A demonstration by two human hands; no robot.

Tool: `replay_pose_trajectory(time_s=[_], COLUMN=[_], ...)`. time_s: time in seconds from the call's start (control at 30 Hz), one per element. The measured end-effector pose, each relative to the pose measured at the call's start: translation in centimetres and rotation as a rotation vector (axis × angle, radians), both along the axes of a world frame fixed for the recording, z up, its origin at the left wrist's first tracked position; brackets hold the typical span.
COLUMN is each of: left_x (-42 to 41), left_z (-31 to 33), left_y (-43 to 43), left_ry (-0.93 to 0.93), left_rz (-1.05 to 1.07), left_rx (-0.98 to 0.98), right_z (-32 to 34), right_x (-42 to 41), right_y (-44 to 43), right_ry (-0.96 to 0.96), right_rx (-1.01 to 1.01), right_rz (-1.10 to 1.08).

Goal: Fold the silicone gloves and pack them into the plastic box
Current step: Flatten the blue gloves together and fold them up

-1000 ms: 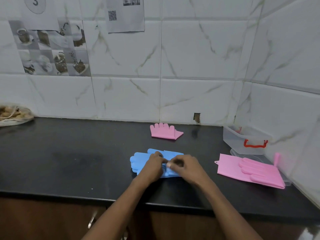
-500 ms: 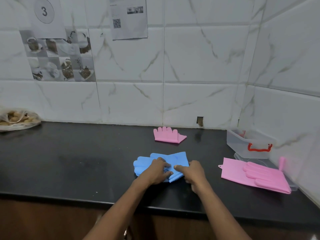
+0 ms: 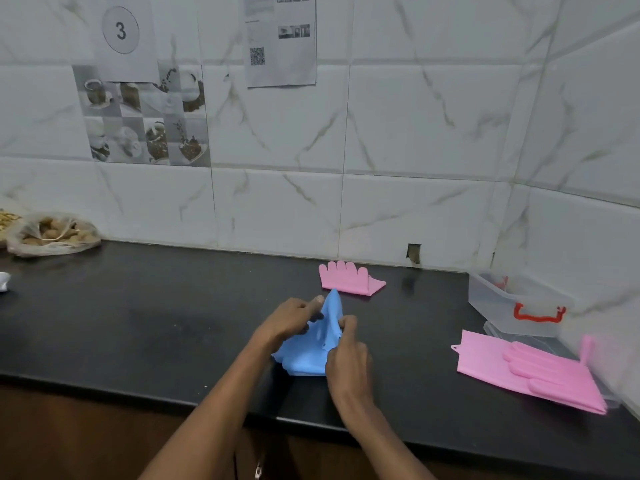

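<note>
Now your hands have lifted part of the blue glove [image 3: 313,344] off the counter [image 3: 173,327]; half a second ago it lay flat under your fingers near the front edge, and a second ago you were pressing it down there. One end of it now stands up in a peak between your hands, while the lower part still rests on the counter close to the front edge, about midway along it. Your left hand [image 3: 289,322] pinches the raised flap near its top, thumb against fingers, and your right hand [image 3: 346,355] is closed on the edge of the same flap just beside it. That reads as a fold in the making: the flap is up but not yet laid over, so this glove is not finished.

The glove is soft, thin, matte blue, and it bends without holding a crease, so it will likely spring open unless you press it flat.

A folded pink glove [image 3: 349,279] lies by the back edge against the wall tiles. Another pink glove [image 3: 530,370] lies open and flat toward the right end of the counter, its cuff toward the middle and part of it over what seems to be a clear lid. The clear plastic box [image 3: 512,303], with a red handle, sits in the back right corner. I can see no glove in it, so packing seems still ahead.
</note>
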State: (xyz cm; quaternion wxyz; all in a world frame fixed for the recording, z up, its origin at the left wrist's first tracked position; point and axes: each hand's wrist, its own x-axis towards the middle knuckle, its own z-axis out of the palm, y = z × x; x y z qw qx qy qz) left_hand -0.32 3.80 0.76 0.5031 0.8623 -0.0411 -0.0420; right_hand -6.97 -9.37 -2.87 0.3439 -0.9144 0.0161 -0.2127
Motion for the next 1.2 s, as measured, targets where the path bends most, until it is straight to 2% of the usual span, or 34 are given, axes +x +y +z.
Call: replay_pose_trajectory(time_s=[0.07,0.17,0.3,0.5,0.6,0.7,0.77,0.83,0.9,0.97,1.03,1.1,1.2], left_x=[-0.1,0.3,1.4,2.4,2.7,3.1,2.9,2.9,2.5,2.1,2.1,1.7,1.5], left_z=[-1.2,-2.2,-1.9,-2.5,-3.0,-3.7,-3.7,-3.3,-2.9,-3.2,-4.2,-5.0,-5.7], left_y=[1.1,1.9,2.1,2.1,2.0,1.7,1.4,1.1,0.6,0.5,0.8,1.1,1.0], left_ry=[0.124,0.295,0.336,0.249,0.215,0.104,0.000,-0.176,-0.363,-0.424,-0.341,-0.323,-0.404], left_rz=[-0.070,-0.085,0.086,0.264,0.368,0.438,0.458,0.466,0.432,0.323,0.231,0.206,0.224], left_rx=[-0.119,-0.470,-0.574,-0.520,-0.517,-0.442,-0.306,-0.016,0.247,0.426,0.399,0.314,0.247], right_z=[-0.4,-0.6,-0.9,-1.1,-1.2,-1.5,-1.8,-1.8,-1.0,-0.3,0.1,0.1,-0.1], right_x=[-0.2,-0.1,0.8,1.3,1.2,0.9,0.8,1.0,1.2,1.6,2.2,3.1,3.9], right_y=[0.5,1.3,2.1,1.4,0.8,0.7,0.6,0.4,0.2,-0.4,-1.3,-2.1,-1.4], right_ry=[-0.063,-0.152,-0.005,0.128,0.119,0.112,0.116,0.129,0.156,0.129,0.060,0.100,0.316], right_rx=[-0.119,-0.285,-0.519,-0.513,-0.459,-0.432,-0.520,-0.545,-0.444,-0.176,0.055,0.249,0.618], right_rz=[0.053,0.162,0.284,0.442,0.569,0.635,0.616,0.603,0.665,0.707,0.461,0.158,0.117])
